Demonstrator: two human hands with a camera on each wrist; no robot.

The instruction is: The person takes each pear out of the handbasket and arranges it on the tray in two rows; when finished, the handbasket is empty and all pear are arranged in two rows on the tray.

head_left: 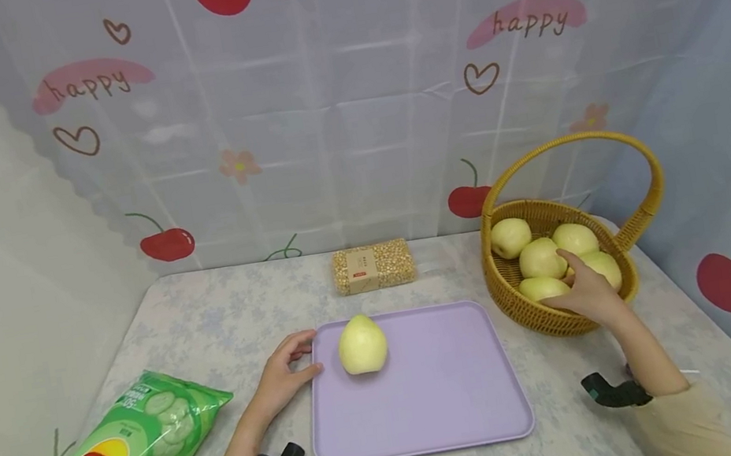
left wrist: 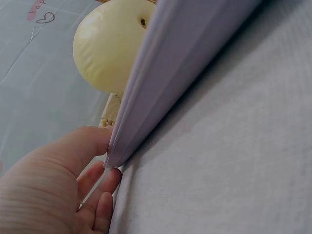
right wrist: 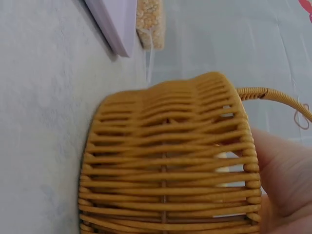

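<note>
A pale yellow pear (head_left: 362, 345) stands on the lilac tray (head_left: 436, 400), near its far left corner. My left hand (head_left: 285, 371) touches the tray's left edge; in the left wrist view the thumb (left wrist: 92, 141) lies against the rim, with loosely bent fingers below. At the right, my right hand (head_left: 591, 290) reaches over the near rim of a wicker basket (head_left: 511, 288) holding several pears. Its thumb and index finger are spread over the near pear (head_left: 542, 288) and the middle pear (head_left: 541, 259). The basket wall hides most of this hand in the right wrist view.
A bag of grain (head_left: 391, 264) lies behind the tray. The green chip bag (head_left: 149, 446) is on the near left of the table. Above the basket arches a tall handle (head_left: 649, 203), and a printed curtain (head_left: 346, 103) hangs behind the table.
</note>
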